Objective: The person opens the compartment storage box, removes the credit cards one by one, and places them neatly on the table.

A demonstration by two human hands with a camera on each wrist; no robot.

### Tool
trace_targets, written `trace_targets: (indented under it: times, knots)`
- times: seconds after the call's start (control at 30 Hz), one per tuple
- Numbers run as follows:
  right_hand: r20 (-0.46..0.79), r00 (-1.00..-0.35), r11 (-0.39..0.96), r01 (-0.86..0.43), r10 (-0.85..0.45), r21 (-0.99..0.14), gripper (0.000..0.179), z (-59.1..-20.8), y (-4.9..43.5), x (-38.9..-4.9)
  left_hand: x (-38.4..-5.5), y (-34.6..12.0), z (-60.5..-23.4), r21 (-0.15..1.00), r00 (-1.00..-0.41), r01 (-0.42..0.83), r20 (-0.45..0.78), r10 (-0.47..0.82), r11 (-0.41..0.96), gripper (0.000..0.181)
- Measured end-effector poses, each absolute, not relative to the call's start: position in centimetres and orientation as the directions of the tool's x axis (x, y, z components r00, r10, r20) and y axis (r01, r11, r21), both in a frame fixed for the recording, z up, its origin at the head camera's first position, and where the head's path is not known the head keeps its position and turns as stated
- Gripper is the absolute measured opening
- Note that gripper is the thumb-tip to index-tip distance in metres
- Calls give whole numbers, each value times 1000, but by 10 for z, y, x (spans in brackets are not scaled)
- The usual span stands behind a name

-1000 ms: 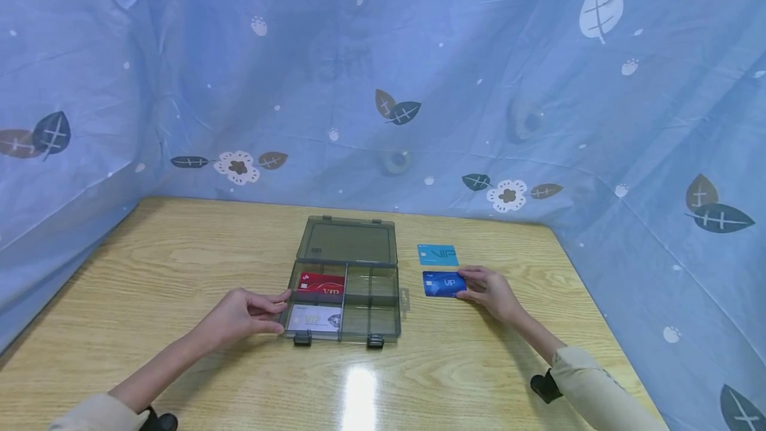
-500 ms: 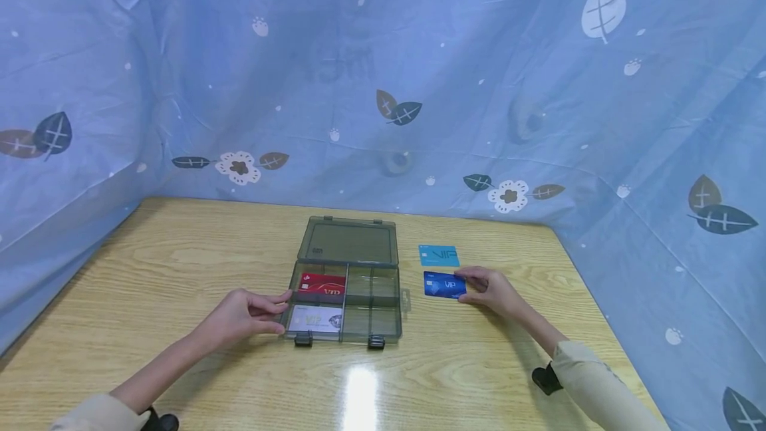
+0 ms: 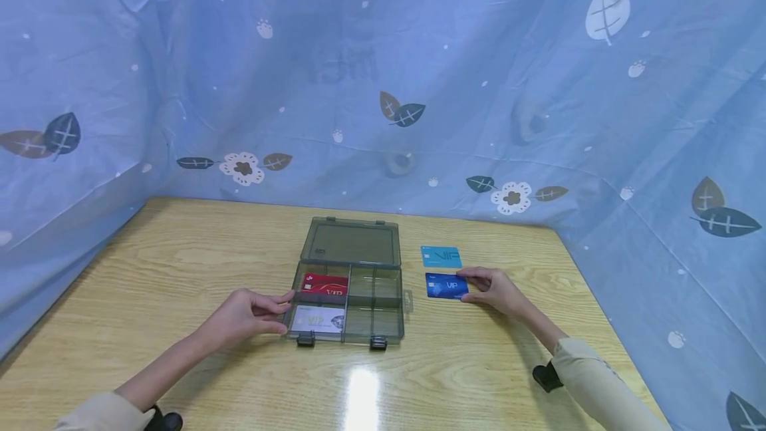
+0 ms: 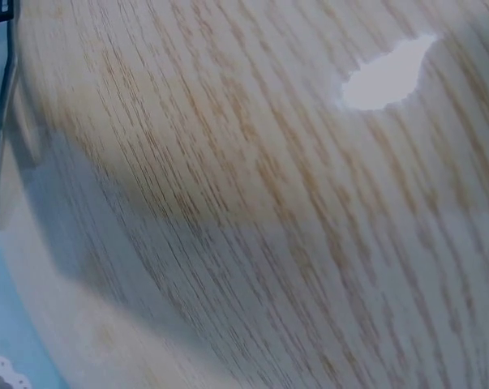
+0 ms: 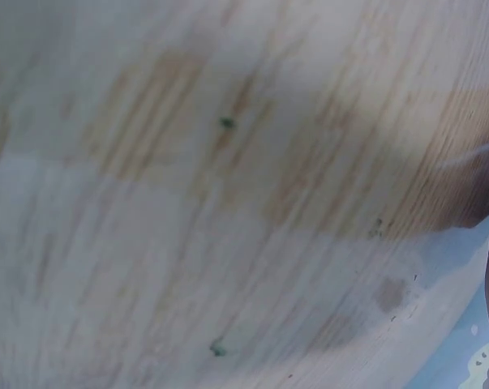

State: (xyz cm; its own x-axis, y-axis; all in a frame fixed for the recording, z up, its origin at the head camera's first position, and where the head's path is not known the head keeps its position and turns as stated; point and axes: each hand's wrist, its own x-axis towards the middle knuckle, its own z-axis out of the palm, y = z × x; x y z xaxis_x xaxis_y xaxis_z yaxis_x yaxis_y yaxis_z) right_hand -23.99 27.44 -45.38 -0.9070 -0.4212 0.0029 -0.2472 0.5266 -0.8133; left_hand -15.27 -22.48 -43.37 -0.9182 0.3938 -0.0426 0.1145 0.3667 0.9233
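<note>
On the counter point(image 3: 227, 245), I find right hand point(image 3: 493, 290) pinching navy card point(image 3: 443, 286), left hand point(image 3: 248, 314) spread against box point(image 3: 387, 321); the card's thin edges could slip free.

Leaf-patterned blue cloth point(image 3: 335, 32) hangs behind and beside a wood-grained table point(image 3: 209, 238) that bears a bright white glare point(image 3: 362, 398).

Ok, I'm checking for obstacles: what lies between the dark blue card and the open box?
The head view shows a small tab on the open box jutting toward the dark blue card, then bare tabletop.
</note>
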Motion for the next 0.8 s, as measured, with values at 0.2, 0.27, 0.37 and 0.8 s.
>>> trace_targets:
  times: [0.2, 0.27, 0.37, 0.8]
  knots:
    - [-19, -905, 498, -216, -424, -840, 51, -453, 276, -240, -152, -225, -432, 924, -916, 125, -33, 399, 363, 36]
    - [-31, -909, 465, -183, -416, -866, 53, -452, 277, -239, -152, -224, -432, 925, -916, 128, -28, 400, 357, 35]
    - [-40, -925, 407, -128, -379, -905, 54, -451, 278, -238, -152, -223, -433, 926, -915, 132, -23, 402, 353, 34]
    - [77, -969, 216, -129, -233, -968, 45, -434, 256, -201, -152, -224, -431, 923, -917, 126, -31, 398, 363, 37]
